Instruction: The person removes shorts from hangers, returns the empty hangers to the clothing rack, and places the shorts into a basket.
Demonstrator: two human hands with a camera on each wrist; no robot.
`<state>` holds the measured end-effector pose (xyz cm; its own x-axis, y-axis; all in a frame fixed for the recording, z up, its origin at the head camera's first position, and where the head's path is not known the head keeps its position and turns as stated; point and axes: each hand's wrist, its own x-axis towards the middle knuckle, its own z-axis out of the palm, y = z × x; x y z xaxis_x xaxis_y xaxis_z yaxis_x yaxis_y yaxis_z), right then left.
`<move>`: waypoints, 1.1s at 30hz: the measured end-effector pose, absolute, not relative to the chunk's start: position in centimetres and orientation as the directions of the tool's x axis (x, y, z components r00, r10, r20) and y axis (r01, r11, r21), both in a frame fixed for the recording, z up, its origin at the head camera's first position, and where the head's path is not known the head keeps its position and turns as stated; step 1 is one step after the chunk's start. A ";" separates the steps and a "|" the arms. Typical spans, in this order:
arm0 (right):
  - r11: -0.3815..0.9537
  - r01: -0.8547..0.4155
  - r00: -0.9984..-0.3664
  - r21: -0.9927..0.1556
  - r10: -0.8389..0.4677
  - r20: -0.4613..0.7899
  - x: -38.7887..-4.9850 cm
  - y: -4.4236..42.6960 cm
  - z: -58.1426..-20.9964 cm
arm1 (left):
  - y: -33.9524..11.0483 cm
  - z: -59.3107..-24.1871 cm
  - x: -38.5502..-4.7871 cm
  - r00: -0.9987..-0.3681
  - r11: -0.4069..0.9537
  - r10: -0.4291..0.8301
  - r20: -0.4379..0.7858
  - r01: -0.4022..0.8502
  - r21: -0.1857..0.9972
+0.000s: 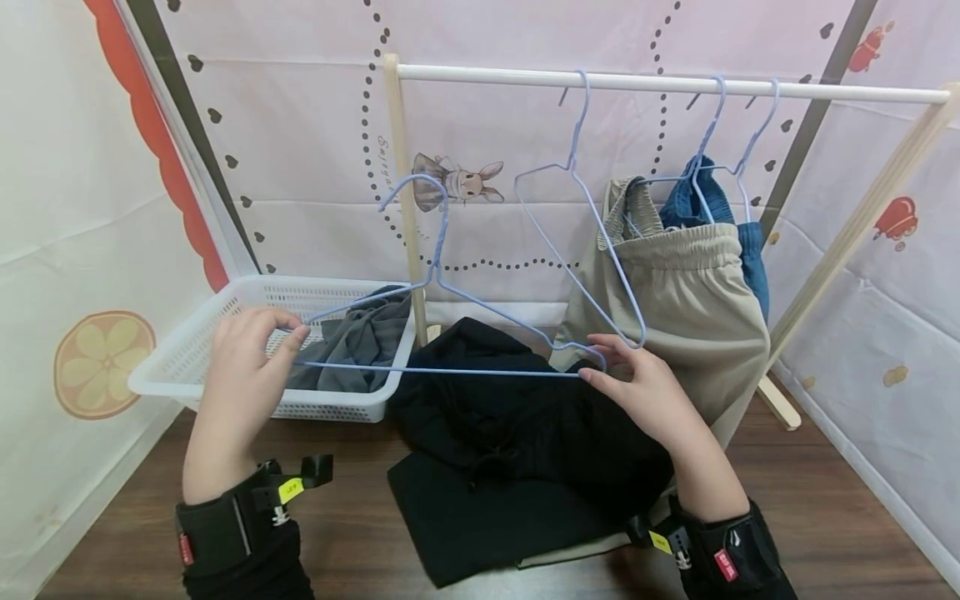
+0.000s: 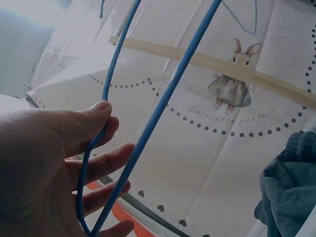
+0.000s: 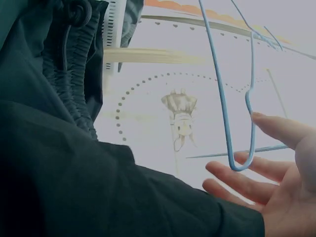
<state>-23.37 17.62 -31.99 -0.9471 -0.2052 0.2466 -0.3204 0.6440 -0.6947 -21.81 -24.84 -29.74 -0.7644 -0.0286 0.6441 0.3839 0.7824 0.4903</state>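
Observation:
A blue wire clothes hanger (image 1: pixel 442 370) is held up level between both hands, its hook pointing upward. My left hand (image 1: pixel 251 358) pinches its left corner; in the left wrist view the thumb and index finger grip the upper wire of the hanger (image 2: pixel 160 106). My right hand (image 1: pixel 648 392) holds the opposite corner, and the right wrist view has the thumb against the wire of the hanger (image 3: pixel 220 89) with fingers behind. Black trousers (image 1: pixel 525 442) with a drawstring waist lie below the hanger, folded on the dark wooden surface.
A white rail (image 1: pixel 487 77) on wooden legs carries a bare hanger (image 1: pixel 607 242), beige trousers (image 1: pixel 690 292) and a blue garment (image 1: pixel 752 258). At left, a white basket (image 1: pixel 165 387) contains grey cloth (image 1: pixel 375 342). Printed curtains surround the area.

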 end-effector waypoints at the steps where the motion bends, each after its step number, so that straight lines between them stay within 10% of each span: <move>1: 0.637 -0.335 -0.942 -0.694 -0.222 0.251 -23.3 17.6 -32.0 | -24.8 -29.8 -21.8 -0.765 0.782 -0.018 0.644 0.390 0.485; 33: 0.362 -0.594 -0.804 -0.718 -0.301 0.513 -19.3 20.4 -29.4 | -21.5 -28.7 -21.0 -0.786 0.667 0.026 0.618 0.474 0.575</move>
